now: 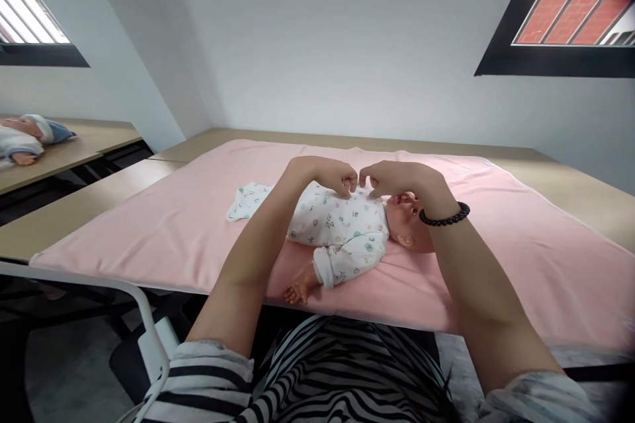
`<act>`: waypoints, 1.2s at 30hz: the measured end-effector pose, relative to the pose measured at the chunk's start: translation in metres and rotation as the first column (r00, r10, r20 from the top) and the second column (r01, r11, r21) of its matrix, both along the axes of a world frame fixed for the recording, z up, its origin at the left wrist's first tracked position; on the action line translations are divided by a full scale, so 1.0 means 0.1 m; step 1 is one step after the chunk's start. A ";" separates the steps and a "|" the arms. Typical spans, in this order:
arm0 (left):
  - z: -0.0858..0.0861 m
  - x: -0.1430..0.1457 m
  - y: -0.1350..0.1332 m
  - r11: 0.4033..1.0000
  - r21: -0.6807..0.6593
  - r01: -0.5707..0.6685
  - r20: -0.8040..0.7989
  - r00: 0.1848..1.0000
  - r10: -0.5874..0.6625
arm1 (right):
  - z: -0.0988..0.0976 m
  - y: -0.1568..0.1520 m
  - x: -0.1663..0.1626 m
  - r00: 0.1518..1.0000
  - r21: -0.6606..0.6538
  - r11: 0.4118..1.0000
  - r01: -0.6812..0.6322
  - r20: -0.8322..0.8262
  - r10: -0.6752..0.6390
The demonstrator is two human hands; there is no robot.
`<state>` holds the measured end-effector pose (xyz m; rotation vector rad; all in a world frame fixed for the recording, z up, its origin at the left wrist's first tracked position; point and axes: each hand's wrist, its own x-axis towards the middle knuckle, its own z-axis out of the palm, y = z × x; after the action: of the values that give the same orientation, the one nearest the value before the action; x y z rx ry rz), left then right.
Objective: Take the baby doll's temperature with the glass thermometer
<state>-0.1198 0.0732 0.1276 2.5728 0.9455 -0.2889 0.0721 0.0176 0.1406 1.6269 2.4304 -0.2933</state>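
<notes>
The baby doll (407, 221) lies crosswise on the pink mat (496, 244), head to the right; left hand (330, 175) and right hand (397, 178) meet above its chest, both pinching the printed bodysuit (342, 228) at the neckline.

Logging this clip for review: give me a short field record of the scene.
surface: pink blanket on a wooden table
doll: baby doll lying with head to the right, wearing a printed garment
hands: left hand and right hand both pinch the garment near the neck
wrist: black bracelet on the right
background: second doll on another table, far left
</notes>
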 end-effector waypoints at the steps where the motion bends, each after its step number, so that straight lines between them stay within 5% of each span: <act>1: -0.01 0.01 0.00 1.000 -0.008 -0.009 -0.019 1.000 0.009 | -0.01 -0.01 -0.03 1.000 -0.020 1.000 -0.006 -0.001 0.006; 6: -0.04 0.04 0.01 0.999 -0.035 -0.027 -0.053 0.998 0.025 | -0.09 0.01 -0.12 1.000 -0.118 0.993 0.024 0.018 -0.022; 36: -0.14 -0.03 0.22 0.979 -0.173 0.110 0.070 0.993 -0.099 | -0.17 0.04 -0.22 0.998 -0.049 0.997 -0.058 -0.011 0.058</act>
<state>-0.1232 0.0948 0.1135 2.4569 0.7296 -0.3063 0.0500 0.0213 0.1239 1.5354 2.4520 -0.3502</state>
